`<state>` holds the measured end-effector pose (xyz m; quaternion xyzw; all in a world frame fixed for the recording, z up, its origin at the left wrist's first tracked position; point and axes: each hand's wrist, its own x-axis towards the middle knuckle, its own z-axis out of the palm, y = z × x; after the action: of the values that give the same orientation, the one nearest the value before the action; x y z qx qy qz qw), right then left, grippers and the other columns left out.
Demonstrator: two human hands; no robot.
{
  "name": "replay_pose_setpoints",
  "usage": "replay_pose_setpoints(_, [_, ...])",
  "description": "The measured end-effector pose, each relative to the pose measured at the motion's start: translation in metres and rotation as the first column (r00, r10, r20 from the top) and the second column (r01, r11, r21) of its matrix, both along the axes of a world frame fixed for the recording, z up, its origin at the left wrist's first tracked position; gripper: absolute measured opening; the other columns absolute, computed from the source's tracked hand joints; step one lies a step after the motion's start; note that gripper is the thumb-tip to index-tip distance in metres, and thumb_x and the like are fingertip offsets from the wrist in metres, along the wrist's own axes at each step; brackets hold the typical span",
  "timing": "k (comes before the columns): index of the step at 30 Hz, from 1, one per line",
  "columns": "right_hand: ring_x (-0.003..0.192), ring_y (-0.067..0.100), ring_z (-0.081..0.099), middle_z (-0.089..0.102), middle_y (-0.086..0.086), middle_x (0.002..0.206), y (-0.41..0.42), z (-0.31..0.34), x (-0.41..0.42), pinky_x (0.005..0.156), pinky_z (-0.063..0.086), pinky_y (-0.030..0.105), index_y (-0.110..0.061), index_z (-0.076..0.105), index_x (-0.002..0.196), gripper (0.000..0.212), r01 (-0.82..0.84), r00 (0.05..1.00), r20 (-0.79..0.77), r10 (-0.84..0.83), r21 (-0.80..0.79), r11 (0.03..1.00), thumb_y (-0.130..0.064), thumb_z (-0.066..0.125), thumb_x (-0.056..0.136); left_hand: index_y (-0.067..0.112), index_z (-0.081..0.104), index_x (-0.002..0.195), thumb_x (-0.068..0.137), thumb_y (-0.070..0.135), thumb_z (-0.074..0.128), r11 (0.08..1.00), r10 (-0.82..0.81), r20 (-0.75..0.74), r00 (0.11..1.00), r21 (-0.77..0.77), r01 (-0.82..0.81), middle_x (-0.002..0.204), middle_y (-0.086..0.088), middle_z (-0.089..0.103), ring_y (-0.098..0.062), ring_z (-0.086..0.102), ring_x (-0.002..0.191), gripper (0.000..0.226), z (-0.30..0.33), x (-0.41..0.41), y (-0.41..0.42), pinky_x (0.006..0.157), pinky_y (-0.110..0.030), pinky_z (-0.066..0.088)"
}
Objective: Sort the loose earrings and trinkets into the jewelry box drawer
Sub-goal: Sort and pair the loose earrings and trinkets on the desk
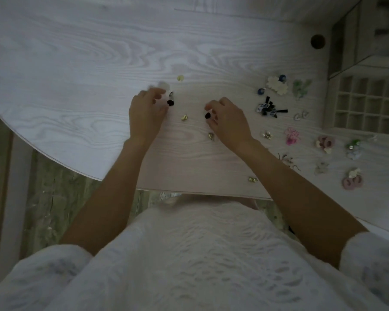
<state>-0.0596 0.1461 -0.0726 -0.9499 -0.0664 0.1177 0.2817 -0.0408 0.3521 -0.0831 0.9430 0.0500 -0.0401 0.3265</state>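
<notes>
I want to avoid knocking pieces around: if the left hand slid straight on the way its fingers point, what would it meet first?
Probably the small black trinket right at the left hand's fingertips, with a pale fuzzy piece just beyond; depth is hard to judge.
</notes>
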Motion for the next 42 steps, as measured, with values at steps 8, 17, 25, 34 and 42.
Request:
replay_pose_setpoints(8, [0.078, 0.025, 0.055, 0.061, 0.011, 0.089, 0.01, -0.005, -0.009, 0.065, 0.038, 0.03, -0.006, 0.061, 0.094, 0.01, 0.028, 1.0, -0.002, -0.028, -0.017, 0.999, -0.012, 0.055, 0.089, 0.017, 0.068, 0.094, 0.084, 0.025, 0.063, 0.987, -0.122, -0.013, 0.992, 0.1, 0.123, 0.097, -0.003, 0.064, -0.021, 0.054, 0.093, 0.014, -0.004, 0.01, -0.002, 0.072, -0.025, 0.034])
replay_pose_setpoints(17, [0.085, 0.019, 0.055, 0.066, 0.002, 0.089, -0.031, 0.007, -0.013, 0.066, 0.039, 0.029, -0.012, 0.062, 0.097, 0.011, 0.183, 0.982, 0.064, -0.178, -0.07, 0.981, -0.02, 0.058, 0.089, 0.02, 0.063, 0.088, 0.083, 0.023, 0.063, 0.996, -0.076, 0.025, 0.997, 0.058, 0.074, 0.087, 0.003, 0.064, -0.017, 0.054, 0.086, 0.005, -0.008, -0.01, -0.015, 0.066, -0.027, 0.038])
replay_pose_setpoints(25, [0.091, 0.027, 0.051, 0.065, 0.01, 0.089, -0.075, 0.0, 0.019, 0.081, 0.038, 0.034, -0.009, 0.063, 0.09, 0.009, 0.308, 0.949, 0.117, -0.293, -0.133, 0.942, -0.016, 0.06, 0.084, 0.016, 0.064, 0.087, 0.083, 0.017, 0.064, 0.994, -0.112, 0.174, 0.978, 0.003, 0.114, 0.087, 0.001, 0.067, -0.019, 0.056, 0.086, 0.005, 0.012, -0.007, -0.037, 0.071, -0.027, 0.042])
replay_pose_setpoints(34, [0.091, 0.027, 0.053, 0.067, 0.009, 0.09, -0.074, -0.004, 0.022, 0.084, 0.037, 0.035, -0.009, 0.064, 0.095, 0.013, 0.274, 0.96, 0.121, -0.254, -0.187, 0.943, -0.016, 0.061, 0.084, 0.01, 0.062, 0.09, 0.083, 0.009, 0.062, 0.941, -0.284, 0.098, 0.954, -0.162, 0.297, 0.087, -0.003, 0.069, -0.018, 0.064, 0.076, 0.007, 0.005, 0.031, -0.125, 0.071, -0.037, 0.053])
replay_pose_setpoints(42, [0.094, 0.027, 0.053, 0.068, 0.009, 0.094, -0.073, -0.008, 0.028, 0.084, 0.035, 0.032, -0.009, 0.066, 0.097, 0.014, 0.279, 0.959, 0.109, -0.261, -0.208, 0.937, -0.017, 0.06, 0.086, 0.011, 0.072, 0.092, 0.084, 0.007, 0.061, 0.953, -0.264, 0.007, 0.965, -0.152, 0.262, 0.09, -0.01, 0.067, -0.022, 0.061, 0.08, 0.014, -0.008, 0.036, -0.144, 0.073, -0.028, 0.043])
